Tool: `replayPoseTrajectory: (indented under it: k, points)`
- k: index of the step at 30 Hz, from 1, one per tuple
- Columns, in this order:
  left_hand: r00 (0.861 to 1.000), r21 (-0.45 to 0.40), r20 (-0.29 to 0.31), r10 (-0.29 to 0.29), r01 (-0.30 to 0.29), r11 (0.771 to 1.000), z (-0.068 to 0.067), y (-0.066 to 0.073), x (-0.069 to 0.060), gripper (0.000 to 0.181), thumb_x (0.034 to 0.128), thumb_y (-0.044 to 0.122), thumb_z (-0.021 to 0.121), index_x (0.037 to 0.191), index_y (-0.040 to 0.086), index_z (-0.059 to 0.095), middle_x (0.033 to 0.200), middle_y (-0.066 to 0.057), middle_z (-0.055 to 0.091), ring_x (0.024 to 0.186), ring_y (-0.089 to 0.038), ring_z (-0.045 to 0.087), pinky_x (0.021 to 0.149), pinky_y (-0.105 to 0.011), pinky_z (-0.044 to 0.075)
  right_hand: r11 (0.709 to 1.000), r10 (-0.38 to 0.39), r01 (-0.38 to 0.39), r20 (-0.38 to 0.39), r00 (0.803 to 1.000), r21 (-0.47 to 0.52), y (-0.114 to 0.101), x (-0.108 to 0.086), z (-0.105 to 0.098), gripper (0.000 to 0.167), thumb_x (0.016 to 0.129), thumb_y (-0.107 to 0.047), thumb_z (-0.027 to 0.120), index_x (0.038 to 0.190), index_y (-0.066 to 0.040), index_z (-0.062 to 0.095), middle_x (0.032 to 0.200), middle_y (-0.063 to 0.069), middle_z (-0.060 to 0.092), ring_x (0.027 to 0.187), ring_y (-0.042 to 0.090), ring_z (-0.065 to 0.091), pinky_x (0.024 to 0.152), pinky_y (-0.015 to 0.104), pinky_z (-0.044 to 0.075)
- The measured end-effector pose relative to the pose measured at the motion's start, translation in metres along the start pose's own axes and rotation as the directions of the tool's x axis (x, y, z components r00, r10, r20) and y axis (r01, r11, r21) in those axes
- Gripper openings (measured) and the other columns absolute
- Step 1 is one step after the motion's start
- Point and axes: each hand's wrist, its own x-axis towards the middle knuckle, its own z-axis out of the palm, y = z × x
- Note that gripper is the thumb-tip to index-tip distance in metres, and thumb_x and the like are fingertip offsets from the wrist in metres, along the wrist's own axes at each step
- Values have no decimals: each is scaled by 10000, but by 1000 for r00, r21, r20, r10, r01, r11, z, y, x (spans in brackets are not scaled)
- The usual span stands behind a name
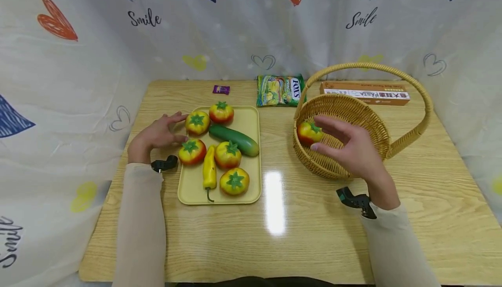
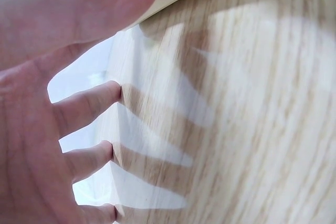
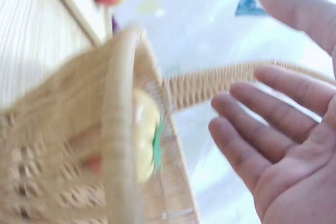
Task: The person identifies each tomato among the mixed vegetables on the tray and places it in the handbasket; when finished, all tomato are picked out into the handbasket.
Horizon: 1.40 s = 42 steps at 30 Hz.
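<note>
My left hand is at the left edge of a yellow tray, fingers spread. In the left wrist view its thumb lies by the tray's rim and its other fingertips are at the wooden table. Nearest to it are two red-yellow tomatoes, among several on the tray, with a green cucumber and a yellow pepper. My right hand hangs over a wicker basket, fingers extended and holding nothing. Beside its fingertips, a tomato sits inside the basket's left wall.
The basket's tall handle arches up over its right side. Behind the basket lies a brown pasta box. A green FOX'S bag and a small purple packet lie along the back edge, before a patterned curtain.
</note>
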Motion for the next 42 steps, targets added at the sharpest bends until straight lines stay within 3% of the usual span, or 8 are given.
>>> replayPoseTrajectory:
  k: [6, 11, 15, 20, 25, 30, 37, 42]
  points:
    - [1000, -2, 0, -7, 7, 1000, -1, 0, 0, 861, 1023, 295, 786, 1733, 126, 328, 1833, -211, 98, 1654, -593, -78, 1291, -805, 48, 984, -164, 153, 139, 976, 87, -19, -2, 21, 714, 863, -18, 924, 1520, -98, 657, 1522, 106, 686, 1379, 161, 683, 1160, 235, 517]
    - [1000, -10, -2, -16, 16, 1000, 0, 1, 0, 857, 1021, 294, 790, 1729, 123, 338, 1836, -203, 97, 1657, -584, -86, 1290, -807, 37, 982, -166, 137, 251, 954, 127, -29, 1, 43, 728, 867, -116, 945, 1533, -141, 653, 1555, 27, 667, 1440, 213, 641, 1208, 267, 486]
    - [1000, -11, 2, -20, 20, 1000, 0, 1, 0, 855, 1025, 295, 786, 1732, 131, 334, 1839, -192, 91, 1661, -574, -91, 1289, -808, 37, 983, -157, 118, 315, 936, 141, -28, 5, 63, 715, 883, -203, 945, 1538, -206, 656, 1554, 21, 670, 1441, 223, 642, 1217, 385, 504]
    - [1000, -11, 6, -22, 22, 1000, 3, -1, 1, 850, 1024, 296, 783, 1731, 138, 339, 1839, -194, 98, 1665, -566, -84, 1288, -807, 32, 978, -181, 126, 379, 908, 165, -25, 11, 91, 693, 888, -262, 943, 1520, -169, 673, 1514, 42, 700, 1407, 248, 669, 1190, 477, 532]
    - [1000, -8, -2, -25, 25, 1000, 2, 0, 1, 852, 1025, 294, 783, 1732, 134, 335, 1839, -196, 101, 1665, -569, -87, 1288, -809, 31, 987, -162, 138, 448, 879, 86, -20, 19, 115, 700, 900, -368, 927, 1516, -149, 676, 1523, -6, 693, 1381, 248, 685, 1162, 481, 555]
    - [1000, -10, -6, -25, 25, 1000, 1, 0, 1, 845, 1028, 282, 782, 1731, 132, 338, 1838, -202, 93, 1659, -583, -89, 1285, -814, 37, 989, -150, 134, 502, 852, 67, -11, 25, 136, 658, 919, -361, 912, 1505, -166, 686, 1502, -1, 708, 1379, 200, 681, 1172, 439, 546]
    - [1000, 5, -10, -5, 5, 1000, 1, 0, 0, 803, 1032, 234, 763, 1716, 106, 363, 1827, -231, 118, 1648, -609, -60, 1288, -809, 43, 988, -152, 135, 492, 857, 69, -11, 23, 153, 628, 915, -266, 918, 1493, -162, 696, 1459, 11, 737, 1342, 159, 700, 1150, 376, 557]
    - [1000, 1, -20, 9, -9, 1000, 1, 0, 0, 783, 1034, 227, 761, 1707, 96, 382, 1827, -225, 118, 1650, -607, -52, 1294, -800, 37, 983, -180, 164, 514, 839, 78, -14, 19, 159, 603, 922, -283, 913, 1483, -204, 707, 1472, -55, 725, 1365, 96, 668, 1180, 340, 527]
